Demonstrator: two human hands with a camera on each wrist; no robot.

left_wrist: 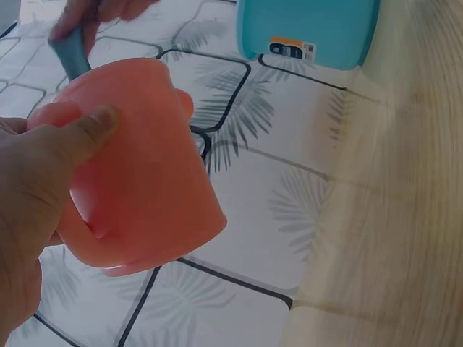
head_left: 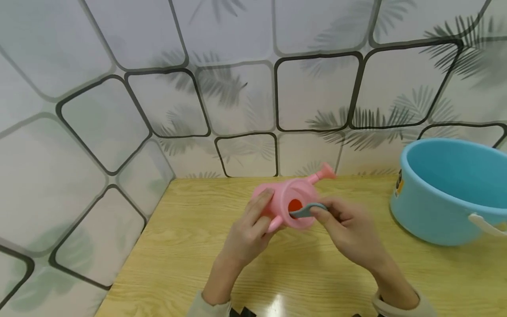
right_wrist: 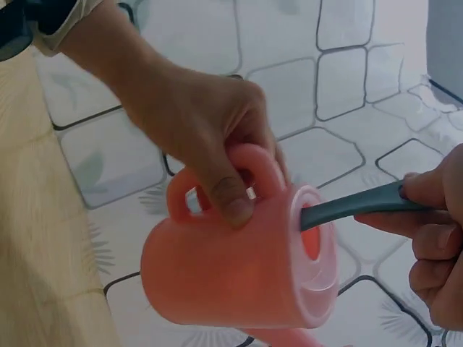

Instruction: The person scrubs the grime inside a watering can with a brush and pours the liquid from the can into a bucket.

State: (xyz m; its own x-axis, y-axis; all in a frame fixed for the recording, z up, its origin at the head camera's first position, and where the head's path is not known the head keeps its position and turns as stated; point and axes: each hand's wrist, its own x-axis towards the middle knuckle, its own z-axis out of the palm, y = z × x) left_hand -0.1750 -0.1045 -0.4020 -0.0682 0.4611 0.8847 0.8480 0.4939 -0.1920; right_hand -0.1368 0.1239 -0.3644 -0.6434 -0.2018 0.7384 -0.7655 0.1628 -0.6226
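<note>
A pink toy watering can (head_left: 275,200) is tipped on its side above the table, its open top towards me and its spout pointing away to the right. My left hand (head_left: 249,231) grips it at the looped handle, thumb against the body, as the right wrist view shows. With thumb and fingers my right hand (head_left: 352,231) pinches a long blue-grey handle (right_wrist: 362,204). The far end of that handle goes into the can's opening and is hidden there. A round red-orange patch (head_left: 295,205) shows inside the can beside it.
A large light-blue bucket (head_left: 428,220) with a white carrying handle (head_left: 485,224) stands on the table to the right. The wood-grain table (head_left: 190,246) meets a patterned wall (head_left: 245,101) at the back and left.
</note>
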